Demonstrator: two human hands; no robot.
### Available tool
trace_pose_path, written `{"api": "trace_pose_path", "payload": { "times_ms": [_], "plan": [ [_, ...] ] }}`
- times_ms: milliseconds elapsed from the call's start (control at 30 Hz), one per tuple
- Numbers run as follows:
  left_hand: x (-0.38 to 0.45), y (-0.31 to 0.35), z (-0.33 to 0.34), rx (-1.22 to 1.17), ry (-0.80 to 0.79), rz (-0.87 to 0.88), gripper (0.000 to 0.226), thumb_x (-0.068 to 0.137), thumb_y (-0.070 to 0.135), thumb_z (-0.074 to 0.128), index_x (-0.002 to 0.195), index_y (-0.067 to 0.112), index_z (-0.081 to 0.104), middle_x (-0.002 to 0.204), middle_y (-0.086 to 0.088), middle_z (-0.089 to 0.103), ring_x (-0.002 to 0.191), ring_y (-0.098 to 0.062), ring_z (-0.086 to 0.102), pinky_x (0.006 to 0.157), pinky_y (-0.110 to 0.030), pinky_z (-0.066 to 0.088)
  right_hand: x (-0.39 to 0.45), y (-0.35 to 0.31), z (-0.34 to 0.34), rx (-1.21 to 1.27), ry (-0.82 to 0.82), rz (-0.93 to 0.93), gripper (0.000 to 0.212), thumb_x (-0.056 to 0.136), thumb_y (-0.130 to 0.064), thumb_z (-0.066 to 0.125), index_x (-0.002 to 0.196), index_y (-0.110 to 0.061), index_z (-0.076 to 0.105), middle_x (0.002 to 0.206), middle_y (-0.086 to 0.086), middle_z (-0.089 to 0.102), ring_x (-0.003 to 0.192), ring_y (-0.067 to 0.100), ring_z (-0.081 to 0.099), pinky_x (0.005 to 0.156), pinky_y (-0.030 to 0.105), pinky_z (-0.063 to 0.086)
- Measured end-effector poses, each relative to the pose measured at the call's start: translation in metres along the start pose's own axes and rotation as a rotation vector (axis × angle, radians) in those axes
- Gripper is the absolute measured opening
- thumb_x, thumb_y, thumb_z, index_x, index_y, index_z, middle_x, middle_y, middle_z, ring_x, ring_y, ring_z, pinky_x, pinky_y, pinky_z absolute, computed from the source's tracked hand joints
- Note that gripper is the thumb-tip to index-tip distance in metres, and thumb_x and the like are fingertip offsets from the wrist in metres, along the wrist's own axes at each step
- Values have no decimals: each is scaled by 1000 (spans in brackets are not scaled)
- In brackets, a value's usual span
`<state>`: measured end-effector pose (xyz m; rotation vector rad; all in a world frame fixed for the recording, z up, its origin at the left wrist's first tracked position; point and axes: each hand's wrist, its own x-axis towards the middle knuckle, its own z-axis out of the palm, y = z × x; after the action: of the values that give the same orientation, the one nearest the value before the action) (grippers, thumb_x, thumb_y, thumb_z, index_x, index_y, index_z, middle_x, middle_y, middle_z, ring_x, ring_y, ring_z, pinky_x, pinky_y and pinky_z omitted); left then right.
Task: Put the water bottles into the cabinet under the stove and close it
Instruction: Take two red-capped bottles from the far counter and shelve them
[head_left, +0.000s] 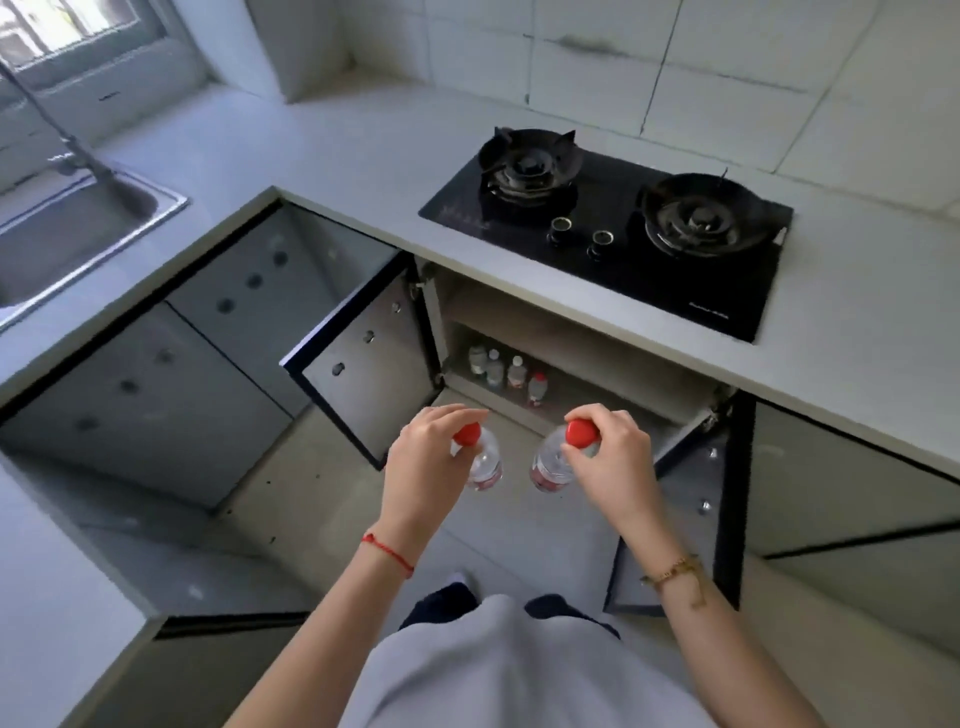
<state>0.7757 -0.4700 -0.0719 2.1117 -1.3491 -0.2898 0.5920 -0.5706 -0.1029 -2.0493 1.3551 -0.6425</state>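
1. While both doors stand open, the cabinet (571, 343) under the stove (613, 223) is only partly stocked, so I judge the task to be somewhere in its middle — some bottles stowed, two in hand, nothing closed.

2. The left door (363, 374) is swung out toward the floor space, its inner face showing.

3. The left hand (423, 462) pinches a red-capped water bottle (483, 462) by the neck, fingers curled over the cap, the bottle hanging upright above the floor in front of the opening.

4. Inside, on the lower shelf at its left end, four small stowed bottles (506, 374) stand in a row — that share of the job looks done.

5. The right hand (605, 452) grips a second water bottle (553, 462) the same way, by its red cap, just beside the first and apart from it.

6. The right door (680, 514) also hangs open.

7. Left to do, as I read it: lower both held bottles onto the shelf beside the row, let go, then swing each door shut. Whether more bottles wait elsewhere cannot be told; the surface around the stove carries none in view.
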Motion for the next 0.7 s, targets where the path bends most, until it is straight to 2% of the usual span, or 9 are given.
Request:
{"api": "trace_pose_path", "payload": {
  "times_ms": [100,167,367,533,700],
  "plan": [
    [41,-15,13,-3,-72,98,31,78,12,77,107,23,75,108,5,74,100,-13,67,84,-18,46,18,-2,14,-11,113,85,31,73,-2,76,99,-15,67,83,-19,46,88,18,57,79,24,44],
    [65,-20,26,-9,-128,153,29,79,13,76,107,21,75,109,4,75,100,-13,67,84,-18,46,31,4,22,-23,167,123,31,71,-1,77,98,-13,66,80,-23,43,89,21,57,78,28,47],
    [130,-29,83,-40,-260,208,31,77,11,76,105,23,75,109,3,74,102,-15,67,83,-20,45,75,54,43,-58,191,330,32,73,-8,78,100,-17,62,96,5,62,90,18,57,78,21,40],
    [173,-35,149,-38,-350,237,32,78,15,75,108,25,74,112,5,73,105,-13,66,84,-21,47,110,102,63,-78,203,413,31,75,-10,77,100,-19,60,96,4,59,89,19,57,78,23,42],
    [217,-50,244,-18,-411,284,29,79,15,73,107,23,73,111,4,73,103,-16,65,80,-20,43,153,174,96,-113,215,431,28,77,-9,75,100,-16,60,93,3,62,92,23,57,80,35,50]
  ]
}}
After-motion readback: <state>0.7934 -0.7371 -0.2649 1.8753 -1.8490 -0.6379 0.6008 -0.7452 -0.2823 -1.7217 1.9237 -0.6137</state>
